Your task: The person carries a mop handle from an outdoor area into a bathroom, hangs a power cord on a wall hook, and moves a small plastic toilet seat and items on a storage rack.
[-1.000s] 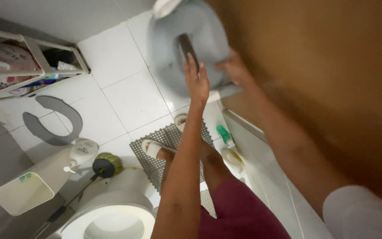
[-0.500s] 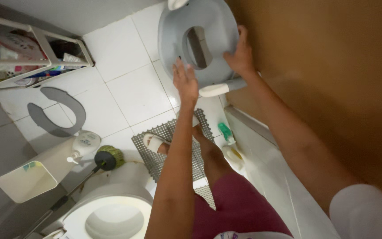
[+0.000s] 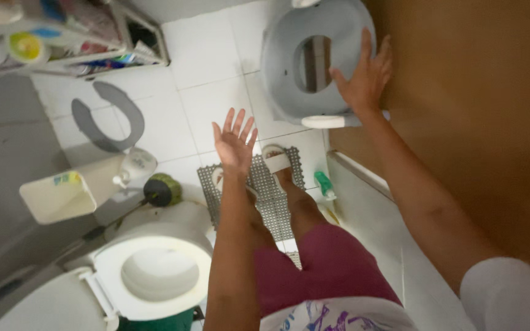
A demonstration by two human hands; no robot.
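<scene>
At far left, a white wire rack [image 3: 93,37] holds assorted bottles and packets; its contents are too blurred to identify. Below it, a grey horseshoe-shaped seat pad [image 3: 110,116] lies flat on the glossy white floor tiles [image 3: 197,104]. A white rectangular bin [image 3: 62,195] stands beside a white pump bottle [image 3: 135,167] and a round green brush head [image 3: 164,190]. The toilet bowl [image 3: 154,273] is oval, smooth and white, with its seat open.

At centre, the left hand [image 3: 235,142] is fully open, fingers spread, holding nothing, above a grey perforated mat [image 3: 271,196].

At right, the grey plastic child toilet seat [image 3: 314,61], oval with a central opening and a white handle, stands upright against the brown wall [image 3: 473,110]. The right hand [image 3: 363,76] lies flat against the seat's right rim, fingers extended, not closed around it. A small green bottle [image 3: 323,184] stands on the floor below.
</scene>
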